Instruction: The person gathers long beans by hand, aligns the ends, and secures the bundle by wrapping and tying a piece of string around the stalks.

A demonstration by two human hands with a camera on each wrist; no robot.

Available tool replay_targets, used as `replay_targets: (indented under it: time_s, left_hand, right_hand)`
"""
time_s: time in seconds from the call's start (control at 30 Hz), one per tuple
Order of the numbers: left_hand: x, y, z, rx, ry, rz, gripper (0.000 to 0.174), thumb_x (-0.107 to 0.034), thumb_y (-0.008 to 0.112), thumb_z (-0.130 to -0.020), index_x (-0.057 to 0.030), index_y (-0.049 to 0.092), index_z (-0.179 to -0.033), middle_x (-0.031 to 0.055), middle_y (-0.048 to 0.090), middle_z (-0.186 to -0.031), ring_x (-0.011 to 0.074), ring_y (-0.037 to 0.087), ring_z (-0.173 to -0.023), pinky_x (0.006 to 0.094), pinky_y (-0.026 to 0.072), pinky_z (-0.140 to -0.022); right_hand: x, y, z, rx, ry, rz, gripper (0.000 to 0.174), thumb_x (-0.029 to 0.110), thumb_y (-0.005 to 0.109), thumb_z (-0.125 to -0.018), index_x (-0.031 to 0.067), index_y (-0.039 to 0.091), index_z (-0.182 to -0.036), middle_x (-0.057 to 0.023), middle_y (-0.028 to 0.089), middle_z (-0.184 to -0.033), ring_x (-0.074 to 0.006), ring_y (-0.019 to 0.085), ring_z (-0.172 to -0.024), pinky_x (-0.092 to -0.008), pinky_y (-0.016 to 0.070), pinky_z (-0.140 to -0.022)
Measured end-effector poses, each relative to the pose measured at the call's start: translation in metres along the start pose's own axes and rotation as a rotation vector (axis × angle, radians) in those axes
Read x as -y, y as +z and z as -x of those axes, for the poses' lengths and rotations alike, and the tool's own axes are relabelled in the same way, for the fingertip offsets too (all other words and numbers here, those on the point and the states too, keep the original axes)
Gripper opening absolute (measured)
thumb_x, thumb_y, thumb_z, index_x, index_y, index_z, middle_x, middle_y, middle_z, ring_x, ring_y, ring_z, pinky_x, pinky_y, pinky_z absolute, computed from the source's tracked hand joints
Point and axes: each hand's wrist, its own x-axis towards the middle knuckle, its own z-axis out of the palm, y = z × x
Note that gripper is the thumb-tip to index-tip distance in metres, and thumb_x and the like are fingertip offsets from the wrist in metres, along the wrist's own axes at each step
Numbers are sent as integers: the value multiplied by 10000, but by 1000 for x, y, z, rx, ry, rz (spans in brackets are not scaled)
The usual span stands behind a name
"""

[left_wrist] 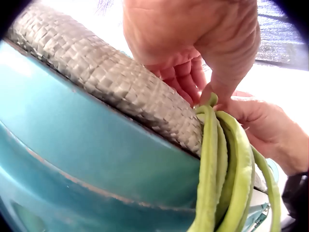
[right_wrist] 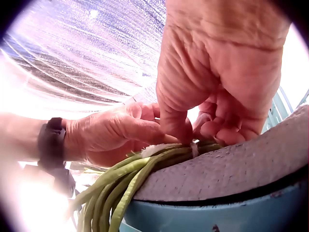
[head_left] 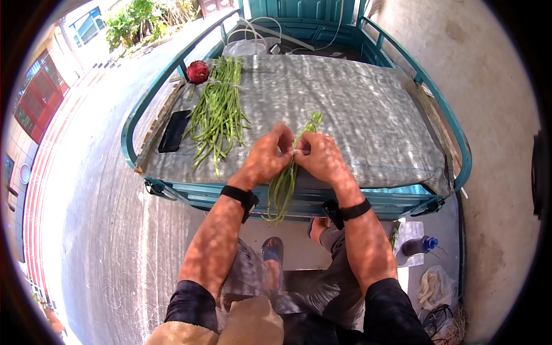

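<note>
A small bunch of long green beans (head_left: 282, 195) lies over the front edge of the grey woven sheet (head_left: 345, 98), its lower ends hanging down. A thin white string (right_wrist: 194, 149) goes round the bunch. My left hand (head_left: 265, 156) pinches the string from the left side, thumb and finger close against the beans. Opposite it, my right hand (head_left: 323, 158) pinches the string with curled fingers. The two hands' fingertips nearly meet over the bunch. Further left lies a larger heap of long beans (head_left: 218, 112), with white ties near its top.
A black phone (head_left: 173, 131) and a round red thing (head_left: 197, 72) lie left of the heap. The teal cart's side rails (head_left: 164, 75) rise at both sides. Behind the sheet is a whitish bag (head_left: 246, 47). A bottle with a blue cap (head_left: 418, 245) stands on the ground, lower right.
</note>
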Motion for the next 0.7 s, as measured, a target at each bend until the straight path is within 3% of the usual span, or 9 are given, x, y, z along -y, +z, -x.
replay_targets:
  time_s: [0.07,0.17,0.27,0.53,0.63,0.7]
  left_hand:
    - [5,-1,1,12,40,10,285,-64,720,-898,-32,588,-1148,93,695,-953,205,673,-769,378,564,-740]
    - [10,-2,0,-1,93,-9,289,-53,714,-899,-24,588,-1157,100,705,-947,219,708,-803,379,579,-756]
    - [7,-9,0,60,-8,38,279,-56,711,-904,-16,590,-1153,122,718,-952,237,742,-860,386,590,-774]
    - [7,-6,-2,53,-23,-6,226,-93,742,-905,-1,667,-1097,151,747,-961,259,753,-871,387,596,-777]
    - [12,-6,-3,63,-32,-7,211,-120,755,-900,-3,714,-1071,148,756,-979,269,752,-865,396,598,-782]
    - [13,-7,-3,72,-21,-20,209,-123,760,-889,-2,723,-1055,158,759,-987,296,749,-874,410,598,-794]
  right_hand:
    - [2,2,1,-15,1,14,207,161,803,-831,-8,692,-873,-185,739,-831,-373,739,-830,-475,565,-754]
    - [7,2,2,-25,-1,55,197,167,792,-821,15,671,-852,-188,723,-845,-397,721,-879,-502,555,-785]
    - [9,3,3,-15,-14,71,199,153,788,-822,15,652,-868,-177,707,-858,-392,709,-887,-497,549,-790]
    - [9,1,5,-13,-93,59,193,79,789,-809,13,631,-898,-156,694,-895,-380,699,-884,-484,548,-793]
    - [7,0,6,-7,-105,13,197,69,792,-813,12,632,-912,-149,689,-883,-364,699,-863,-472,550,-770]
    - [3,-2,7,5,-100,-29,195,68,804,-830,8,644,-923,-122,677,-854,-287,676,-797,-423,537,-726]
